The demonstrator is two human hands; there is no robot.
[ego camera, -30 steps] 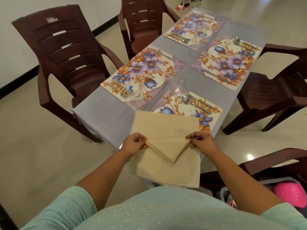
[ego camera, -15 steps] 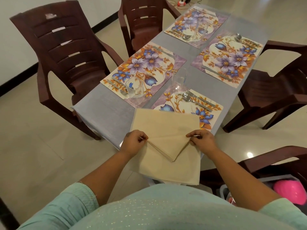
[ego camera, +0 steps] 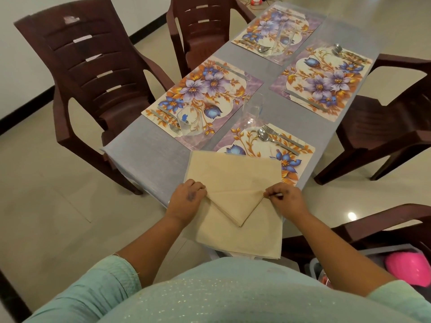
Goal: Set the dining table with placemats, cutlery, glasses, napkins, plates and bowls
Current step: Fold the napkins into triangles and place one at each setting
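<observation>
Both hands are on the beige napkin (ego camera: 235, 176), which sits at the near end of the desk (ego camera: 149, 159), with its lower part hanging over the edge toward the person. The left hand (ego camera: 187, 199) pinches the napkin's left fold corner with curled fingers, and the right hand (ego camera: 285, 198) pinches the right corner the same way. Between them the folded flap comes down to a point, like an envelope.

The napkin's far edge covers the near part of the closest floral placemat (ego camera: 268, 148), which has a spoon (ego camera: 264, 136) and fork (ego camera: 272, 132) lying side by side on it. A clear glass (ego camera: 253, 110) stands just beyond that mat's far left corner. Left of the glass there's a second placemat (ego camera: 205, 94) with a tipped-looking glass (ego camera: 189, 120) and a fork (ego camera: 171, 125) at its near end. Two more placemats (ego camera: 321, 80) lie further off from the napkin, both with cutlery. Dark brown plastic chairs (ego camera: 93, 73) ring the desk, and something pink (ego camera: 407, 268) sits in a bin to the right of the person.
</observation>
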